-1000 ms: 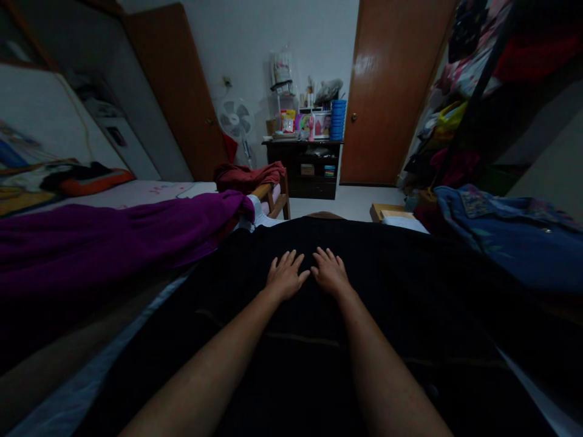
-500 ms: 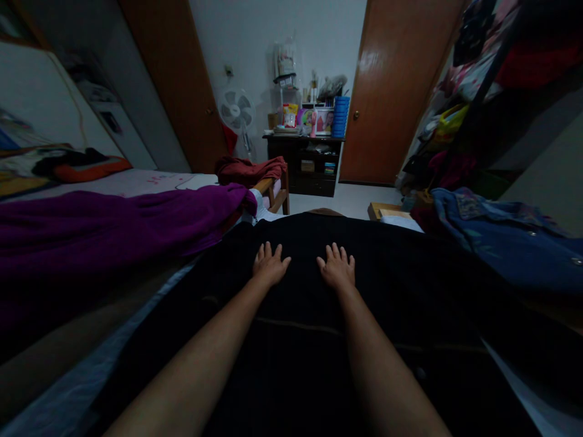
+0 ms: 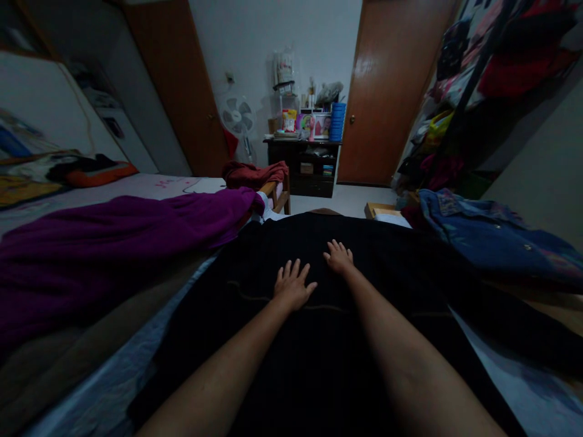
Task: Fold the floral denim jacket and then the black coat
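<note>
A black garment (image 3: 291, 352), jacket-like with a thin brown seam line across it, lies spread out in front of me. Its dark sleeve stretches off toward the lower right. My left hand (image 3: 293, 286) rests flat on the cloth near the seam, fingers spread. Farther from me and to the right, my right hand (image 3: 338, 256) also lies palm down on the fabric with its fingers apart. Neither hand grips anything. Fine detail of the black cloth is lost in the dim light.
Purple cloth (image 3: 127, 237) is heaped on the left, and a blue denim jacket (image 3: 492, 233) lies on the right. Beyond are a wooden chair (image 3: 283, 193), a dark cabinet (image 3: 314, 170), a white fan (image 3: 237, 115) and a brown door (image 3: 378, 91).
My left hand has moved toward me and to the right, down to the seam. My right hand stays near the far edge. The view has turned slightly right.
</note>
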A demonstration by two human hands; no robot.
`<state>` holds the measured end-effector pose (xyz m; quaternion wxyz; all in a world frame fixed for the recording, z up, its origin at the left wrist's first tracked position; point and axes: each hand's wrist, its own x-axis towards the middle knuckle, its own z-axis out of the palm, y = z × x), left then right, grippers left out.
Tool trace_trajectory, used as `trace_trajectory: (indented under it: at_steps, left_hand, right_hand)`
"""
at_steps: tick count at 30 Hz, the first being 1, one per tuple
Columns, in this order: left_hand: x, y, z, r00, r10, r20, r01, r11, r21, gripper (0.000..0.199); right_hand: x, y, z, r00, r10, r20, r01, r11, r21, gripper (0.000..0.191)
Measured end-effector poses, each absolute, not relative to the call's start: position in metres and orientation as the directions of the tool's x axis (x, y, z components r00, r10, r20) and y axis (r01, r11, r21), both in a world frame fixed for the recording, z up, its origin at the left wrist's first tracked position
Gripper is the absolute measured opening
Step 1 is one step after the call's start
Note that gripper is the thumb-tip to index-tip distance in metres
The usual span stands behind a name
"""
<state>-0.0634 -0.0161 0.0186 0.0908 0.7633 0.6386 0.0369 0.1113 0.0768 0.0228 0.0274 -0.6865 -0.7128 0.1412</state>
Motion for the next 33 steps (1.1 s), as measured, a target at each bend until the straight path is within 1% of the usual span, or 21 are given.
trace_trajectory:
  at_steps: [3, 5, 7, 11, 13, 15, 17, 19, 24, 28, 31, 33]
  left_hand:
    - [-0.101, -0.023, 0.022, 0.055, 0.988, -0.141, 0.991, -0.036, 0.132, 0.072]
    - [-0.118, -0.026, 0.022, 0.0, 0.988, -0.155, 0.994, 0.017, 0.111, 0.074]
    - [-0.126, -0.028, 0.02, -0.005, 0.994, -0.11, 0.995, 0.016, 0.095, 0.074]
    - [-0.125, -0.033, 0.015, 0.038, 0.999, -0.007, 0.997, -0.038, 0.065, 0.071]
    - [-0.124, -0.035, 0.015, 0.056, 0.998, 0.017, 0.997, -0.057, 0.06, 0.069]
    - [-0.124, -0.036, 0.015, 0.061, 0.998, 0.033, 0.996, -0.063, 0.061, 0.068]
    - [-0.125, -0.036, 0.015, 0.063, 0.997, 0.048, 0.996, -0.066, 0.063, 0.068]
    - [-0.126, -0.036, 0.015, 0.064, 0.997, 0.052, 0.996, -0.067, 0.064, 0.066]
    - [-0.126, -0.035, 0.015, 0.045, 0.999, 0.005, 0.996, -0.045, 0.072, 0.067]
    - [-0.127, -0.034, 0.017, 0.043, 0.999, -0.01, 0.996, -0.042, 0.083, 0.065]
    - [-0.126, -0.036, 0.02, 0.054, 0.998, 0.02, 0.995, -0.055, 0.081, 0.059]
    - [-0.121, -0.04, 0.021, 0.107, 0.992, 0.073, 0.991, -0.112, 0.07, 0.055]
  right_hand:
    - [0.122, 0.065, 0.027, -0.08, 0.984, -0.159, 0.97, 0.04, -0.241, 0.056]
    - [0.127, 0.053, 0.03, -0.083, 0.984, -0.158, 0.969, 0.043, -0.242, 0.056]
    - [0.126, 0.039, 0.034, -0.082, 0.982, -0.169, 0.968, 0.038, -0.249, 0.056]
    - [0.1, 0.004, 0.042, -0.114, 0.974, -0.197, 0.955, 0.052, -0.293, 0.057]
    - [0.081, -0.017, 0.042, -0.172, 0.972, -0.163, 0.941, 0.113, -0.32, 0.059]
    - [0.065, -0.037, 0.039, -0.29, 0.953, -0.083, 0.904, 0.245, -0.349, 0.062]
    - [0.058, -0.054, 0.034, -0.309, 0.95, -0.041, 0.9, 0.279, -0.334, 0.062]
    - [0.062, -0.065, 0.031, -0.272, 0.961, -0.042, 0.918, 0.246, -0.312, 0.064]
    - [0.094, -0.077, 0.033, -0.12, 0.986, -0.119, 0.968, 0.09, -0.234, 0.071]
    - [0.12, -0.085, 0.034, -0.01, 0.99, -0.143, 0.985, -0.015, -0.174, 0.066]
    - [0.13, -0.091, 0.032, 0.065, 0.987, -0.15, 0.987, -0.086, -0.138, 0.062]
    - [0.132, -0.094, 0.03, 0.096, 0.988, -0.121, 0.986, -0.111, -0.127, 0.061]
